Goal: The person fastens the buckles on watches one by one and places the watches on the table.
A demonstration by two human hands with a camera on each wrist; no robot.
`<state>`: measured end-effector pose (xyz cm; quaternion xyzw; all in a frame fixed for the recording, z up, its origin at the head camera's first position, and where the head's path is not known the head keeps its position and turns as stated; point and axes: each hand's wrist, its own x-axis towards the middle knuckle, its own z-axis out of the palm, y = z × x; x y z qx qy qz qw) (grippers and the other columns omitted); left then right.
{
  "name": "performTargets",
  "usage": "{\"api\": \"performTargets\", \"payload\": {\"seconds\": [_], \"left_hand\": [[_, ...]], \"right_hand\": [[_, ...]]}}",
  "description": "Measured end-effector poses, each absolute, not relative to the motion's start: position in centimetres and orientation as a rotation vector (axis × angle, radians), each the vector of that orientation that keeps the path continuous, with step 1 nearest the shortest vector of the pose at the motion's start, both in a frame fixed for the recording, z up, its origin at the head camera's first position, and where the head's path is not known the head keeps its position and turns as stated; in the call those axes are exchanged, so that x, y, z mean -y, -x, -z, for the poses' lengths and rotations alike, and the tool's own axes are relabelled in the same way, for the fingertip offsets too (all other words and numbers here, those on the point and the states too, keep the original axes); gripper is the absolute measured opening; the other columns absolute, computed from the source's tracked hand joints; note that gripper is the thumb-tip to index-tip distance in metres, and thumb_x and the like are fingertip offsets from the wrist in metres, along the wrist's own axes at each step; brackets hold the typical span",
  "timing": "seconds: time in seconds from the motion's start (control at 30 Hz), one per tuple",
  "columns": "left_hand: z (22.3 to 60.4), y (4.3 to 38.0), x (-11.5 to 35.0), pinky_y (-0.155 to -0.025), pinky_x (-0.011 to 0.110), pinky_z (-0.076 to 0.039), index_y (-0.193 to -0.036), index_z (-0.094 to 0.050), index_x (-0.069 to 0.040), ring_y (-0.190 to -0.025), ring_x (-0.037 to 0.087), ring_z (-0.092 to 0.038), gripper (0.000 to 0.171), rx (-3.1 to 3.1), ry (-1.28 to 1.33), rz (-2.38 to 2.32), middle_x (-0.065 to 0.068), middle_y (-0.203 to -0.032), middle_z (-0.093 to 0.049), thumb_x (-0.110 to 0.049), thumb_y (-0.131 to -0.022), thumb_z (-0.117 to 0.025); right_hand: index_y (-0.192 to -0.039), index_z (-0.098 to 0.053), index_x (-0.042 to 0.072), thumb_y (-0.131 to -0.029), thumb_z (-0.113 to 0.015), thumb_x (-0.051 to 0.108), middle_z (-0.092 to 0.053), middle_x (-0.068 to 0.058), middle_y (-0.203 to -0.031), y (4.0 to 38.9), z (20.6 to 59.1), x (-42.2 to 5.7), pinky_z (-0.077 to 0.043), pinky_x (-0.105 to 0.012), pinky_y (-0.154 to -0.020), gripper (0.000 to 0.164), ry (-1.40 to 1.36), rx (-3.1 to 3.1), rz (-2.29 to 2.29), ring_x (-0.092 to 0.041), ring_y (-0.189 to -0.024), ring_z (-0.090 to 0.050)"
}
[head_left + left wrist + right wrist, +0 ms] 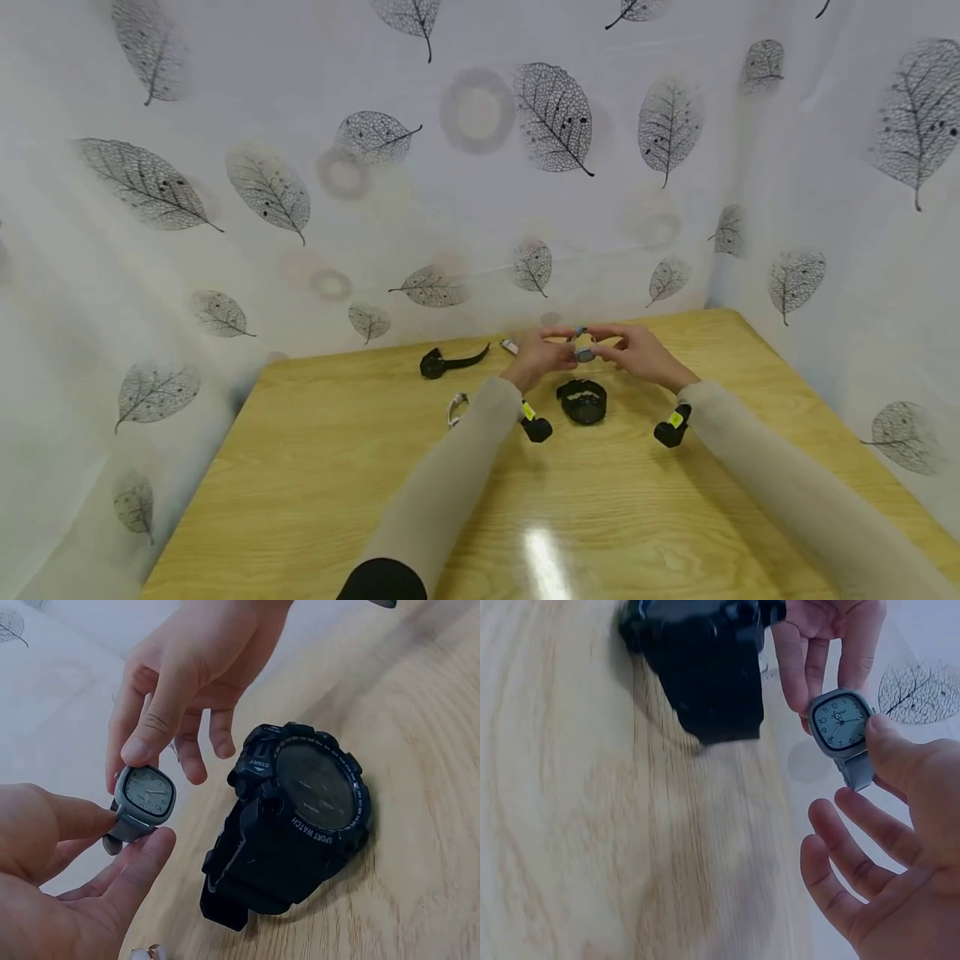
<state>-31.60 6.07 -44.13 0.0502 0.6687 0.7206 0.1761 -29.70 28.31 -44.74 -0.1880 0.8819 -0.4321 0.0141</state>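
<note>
A small grey wristwatch (584,355) with a rounded-square dial is held up between both hands over the far part of the table. My left hand (82,877) pinches it by the grey strap below the case, thumb and finger on either side. From the other side my right hand (907,840) grips the case edge between thumb and index finger, its other fingers spread loosely. The dial (840,721) faces the wrist cameras. Nearer than the hands lies a chunky black sport watch (311,791), its strap curled into a loop.
Left of the hands lies a black watch (433,364) with its strap stretched out. A light-banded watch (454,408) sits beside the left sleeve, and a whitish strap-like piece (510,347) shows behind the left hand. A leaf-print curtain (480,208) borders the wooden table (330,467).
</note>
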Motion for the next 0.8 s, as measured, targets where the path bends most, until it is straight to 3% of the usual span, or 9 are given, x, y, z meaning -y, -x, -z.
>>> {"api": "performTargets", "payload": {"seconds": [0.17, 0.37, 0.67, 0.8], "left_hand": [[44.7, 32.1, -6.9, -0.087, 0.046, -0.061, -0.123, -0.073, 0.002, -0.090, 0.038, -0.075, 0.030, -1.949, -0.096, -1.992, 0.022, -0.092, -0.075, 0.008, -0.095, -0.067], [44.9, 32.1, -8.2, -0.085, 0.048, -0.062, -0.122, -0.073, 0.001, -0.096, 0.043, -0.073, 0.029, -2.012, -0.078, -1.945, 0.021, -0.090, -0.074, 0.006, -0.095, -0.067], [45.3, 32.0, -10.2, -0.072, 0.043, -0.063, -0.117, -0.075, -0.002, -0.083, 0.035, -0.073, 0.026, -2.104, 0.064, -1.889, 0.020, -0.083, -0.073, 0.007, -0.093, -0.068], [45.3, 32.0, -10.3, -0.075, 0.047, -0.063, -0.118, -0.074, 0.001, -0.086, 0.038, -0.073, 0.027, -2.065, 0.054, -1.908, 0.025, -0.090, -0.073, 0.008, -0.094, -0.067]], "right_hand": [[-0.144, -0.059, 0.004, -0.104, -0.065, 0.025, -0.064, -0.024, -0.132, 30.4, 45.0, -28.7, -0.060, -0.043, -0.070, 0.045, 0.560, -2.727, 1.282, -0.032, -0.085, -0.072], [-0.145, -0.057, 0.003, -0.106, -0.062, 0.024, -0.062, -0.027, -0.134, 30.7, 45.3, -29.7, -0.061, -0.043, -0.079, 0.045, 0.579, -2.731, 1.214, -0.032, -0.100, -0.070], [-0.142, -0.060, 0.002, -0.105, -0.063, 0.025, -0.062, -0.027, -0.134, 31.4, 46.2, -30.8, -0.062, -0.039, -0.079, 0.044, 0.575, -2.706, 1.199, -0.032, -0.104, -0.071], [-0.143, -0.059, 0.001, -0.106, -0.062, 0.023, -0.061, -0.027, -0.135, 31.5, 46.4, -31.0, -0.061, -0.039, -0.079, 0.043, 0.582, -2.702, 1.194, -0.031, -0.101, -0.071]]}}
